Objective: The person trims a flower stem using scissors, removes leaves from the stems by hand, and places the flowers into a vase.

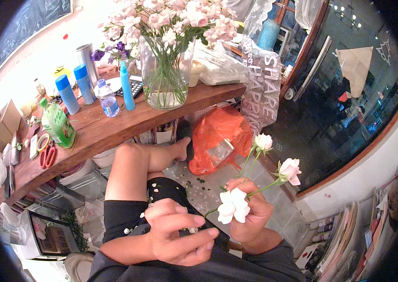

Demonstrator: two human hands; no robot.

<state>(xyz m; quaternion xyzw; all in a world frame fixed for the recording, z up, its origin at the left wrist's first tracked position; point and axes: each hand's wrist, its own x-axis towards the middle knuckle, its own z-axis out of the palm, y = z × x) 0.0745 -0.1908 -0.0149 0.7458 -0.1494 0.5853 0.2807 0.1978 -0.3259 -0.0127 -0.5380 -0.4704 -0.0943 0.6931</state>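
My right hand (252, 216) pinches the thin green stems of several pale roses. A fully opened white rose (234, 206) faces up in front of its fingers. A pale pink rose (289, 171) leans out to the right, and another pink-white rose (264, 142) stands farther off. My left hand (179, 234) hovers just left of the white rose, its fingers half curled and apart, with nothing visible in them. A stem end (210, 213) points toward its fingertips. Below, loose petals (127, 231) lie on the dark clothing over my lap.
A wooden table (114, 139) carries a glass vase (165, 75) of pink roses, a green bottle (58, 125), blue spray cans (67, 94) and red-handled scissors (48, 156). Beneath its edge, an orange plastic bag (220, 130) sits on the petal-strewn tiled floor (199, 197).
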